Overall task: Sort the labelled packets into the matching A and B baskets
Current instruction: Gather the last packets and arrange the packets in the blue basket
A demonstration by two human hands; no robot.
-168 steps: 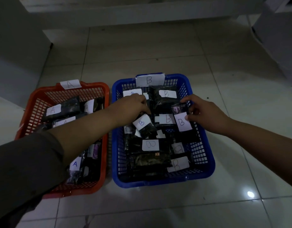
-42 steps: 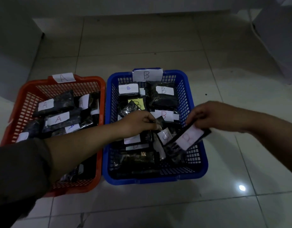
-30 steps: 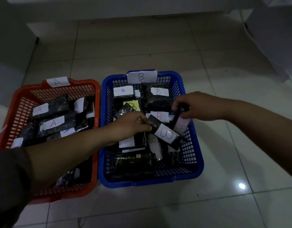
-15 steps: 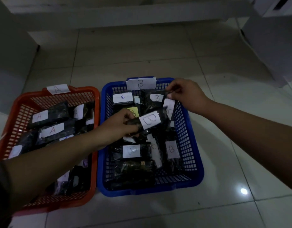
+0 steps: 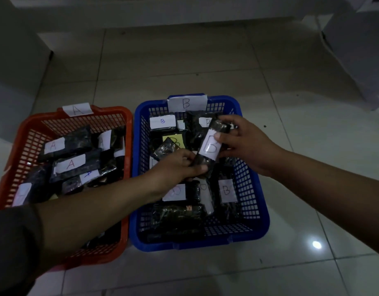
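Left to right: the orange A basket (image 5: 128, 133) looks the same as half a second ago, dark packets with A labels lying in it, e.g. the red-lettered A packet (image 5: 74, 165), nobody touching them, only the left forearm crossing over its near right corner. The blue B basket (image 5: 256, 189) sits just beside it, rims nearly touching, tagged B on the far wall, already well filled with B-labelled packets like the one at the near right (image 5: 227, 190). What changed: the left hand (image 5: 175, 169) had been lifting one B packet (image 5: 212, 149) alone; now that packet is swung to a steeper angle over the middle of the blue basket and the right hand (image 5: 244, 144), which was at the basket's far rim a moment back, has come in to meet it. Left hand grips the packet's lower end, fingers curled round it; right hand holds the upper part, thumb pressed on the white label, other fingers behind the top end. So both hands are on the same packet, raised clear of the pile. My read: label says B, it's above the B basket, so it's in the right place and this looks like rearranging or a label check, not a transfer. No stray packets visible on the floor tiles (image 5: 291, 274); sorting appears almost done.
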